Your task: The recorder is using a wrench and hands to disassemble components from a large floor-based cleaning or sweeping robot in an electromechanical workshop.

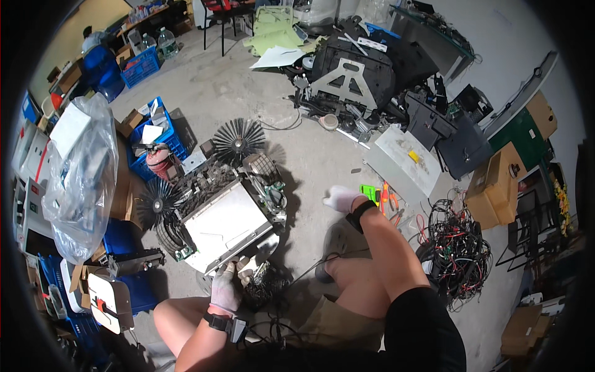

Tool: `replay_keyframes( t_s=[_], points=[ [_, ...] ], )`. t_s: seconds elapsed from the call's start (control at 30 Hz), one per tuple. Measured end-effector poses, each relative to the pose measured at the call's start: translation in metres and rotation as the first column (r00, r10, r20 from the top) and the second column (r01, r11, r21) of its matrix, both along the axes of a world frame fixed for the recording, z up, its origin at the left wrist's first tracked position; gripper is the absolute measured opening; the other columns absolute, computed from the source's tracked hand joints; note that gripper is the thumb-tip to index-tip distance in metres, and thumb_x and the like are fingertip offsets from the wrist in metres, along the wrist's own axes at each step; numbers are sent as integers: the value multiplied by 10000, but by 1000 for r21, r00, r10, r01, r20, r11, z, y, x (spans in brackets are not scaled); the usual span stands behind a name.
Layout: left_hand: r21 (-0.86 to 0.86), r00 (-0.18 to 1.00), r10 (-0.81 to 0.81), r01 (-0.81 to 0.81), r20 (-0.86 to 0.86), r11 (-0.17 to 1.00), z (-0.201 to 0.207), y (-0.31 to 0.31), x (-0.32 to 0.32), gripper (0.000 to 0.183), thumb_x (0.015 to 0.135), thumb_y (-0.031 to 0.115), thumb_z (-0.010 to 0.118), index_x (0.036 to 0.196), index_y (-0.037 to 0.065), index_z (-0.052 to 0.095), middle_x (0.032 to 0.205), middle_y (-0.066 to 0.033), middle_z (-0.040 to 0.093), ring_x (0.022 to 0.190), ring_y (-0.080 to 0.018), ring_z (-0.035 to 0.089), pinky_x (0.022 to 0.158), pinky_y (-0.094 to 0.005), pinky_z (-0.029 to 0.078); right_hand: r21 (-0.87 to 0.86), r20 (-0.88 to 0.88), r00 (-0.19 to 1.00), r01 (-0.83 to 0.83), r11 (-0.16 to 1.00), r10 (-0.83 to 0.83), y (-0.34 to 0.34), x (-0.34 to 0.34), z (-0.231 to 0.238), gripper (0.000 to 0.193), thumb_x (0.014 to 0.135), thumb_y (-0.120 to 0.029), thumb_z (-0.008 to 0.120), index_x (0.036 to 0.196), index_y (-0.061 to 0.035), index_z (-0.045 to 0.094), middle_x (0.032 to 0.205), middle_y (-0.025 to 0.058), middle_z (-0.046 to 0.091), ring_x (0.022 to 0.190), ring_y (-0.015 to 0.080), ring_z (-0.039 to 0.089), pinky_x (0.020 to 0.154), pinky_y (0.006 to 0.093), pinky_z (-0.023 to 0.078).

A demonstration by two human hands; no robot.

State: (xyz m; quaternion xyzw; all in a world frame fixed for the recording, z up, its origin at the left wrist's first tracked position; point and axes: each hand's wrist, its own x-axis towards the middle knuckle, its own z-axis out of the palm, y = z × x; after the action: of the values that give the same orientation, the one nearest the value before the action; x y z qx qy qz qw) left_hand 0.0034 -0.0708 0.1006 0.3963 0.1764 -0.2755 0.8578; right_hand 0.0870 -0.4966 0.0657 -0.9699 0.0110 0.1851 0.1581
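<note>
Place: a cluttered workshop
Floor [204, 87]: grey, concrete-like, bearing an opened machine [226, 220] with round brushes [238, 142]
Right: tangled cables [458, 254], with hand tools [393, 201] nearby
Far right: heaped machine parts [353, 74]
Left: blue crates [141, 68]

Floor [328, 149] is lit decently mid-shot, but it gets murky toward the rim and all 4 corners go black, edges bending fisheye-style. White panel [228, 220] is nearly blown out; the machine [211, 189] throws its shadow right, so light's from the left.
</note>
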Motion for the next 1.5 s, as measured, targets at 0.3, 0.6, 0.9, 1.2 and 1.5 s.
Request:
replay_keyframes(
  t_s=[0.3, 0.6, 0.9, 1.2, 1.5],
  points=[
    [396, 948, -260, 169, 186, 902, 8, -1, -10, 409, 978, 137, 397, 1334, -62, 429, 957, -97, 572, 762, -151, 529, 646, -243, 445, 261, 731, 631, -609, 749, 259, 224, -150, 236, 122, 750, -151, 562, 689, -46, 556, 634, 87, 562, 520, 211, 593, 432, 359, 456],
    [72, 988, -41, 30, 151, 997, 9, -7, -10, 188, 979, 122, 432, 1111, 0, 486, 1129, -173, 598, 765, -142, 544, 657, -257, 478, 567, 366, 744, -655, 500, 559, 230, -183, 312, 170, 735, -163, 629, 808, -14, 668, 700, 86, 648, 595, 214, 629, 533, 321, 495],
    [-280, 982, 125, -80, 144, 957, 40, 17, -33, 427, 973, 277, 544, 1271, -20, 471, 1158, -116, 578, 1041, -207, 605, 860, -336, 540, 80, 315, 659, -736, 673, 683, 224, -178, 284, 143, 787, -174, 575, 837, -40, 586, 760, 65, 611, 653, 217, 634, 549, 303, 513],
    [-155, 983, 89, -64, 159, 986, 52, 7, -42, 324, 982, 150, 527, 1266, 0, 483, 1206, -148, 585, 976, -190, 623, 817, -289, 541, 570, 140, 977, 54, 820, -162, 164, -92, 160, 225, 905, -212, 543, 954, -17, 643, 817, 205, 656, 785, 337, 645, 693, 392, 493],
    [535, 937, -327, 217, 120, 817, -19, -3, -62, 332, 985, 283, 546, 1089, -23, 623, 933, -88, 665, 765, -94, 583, 656, -233, 467, 233, 66, 908, -417, 879, 414, 231, -131, 93, 486, 795, -446, 658, 1049, -34, 614, 942, 191, 680, 886, 354, 663, 784, 442, 529]
  ],
)
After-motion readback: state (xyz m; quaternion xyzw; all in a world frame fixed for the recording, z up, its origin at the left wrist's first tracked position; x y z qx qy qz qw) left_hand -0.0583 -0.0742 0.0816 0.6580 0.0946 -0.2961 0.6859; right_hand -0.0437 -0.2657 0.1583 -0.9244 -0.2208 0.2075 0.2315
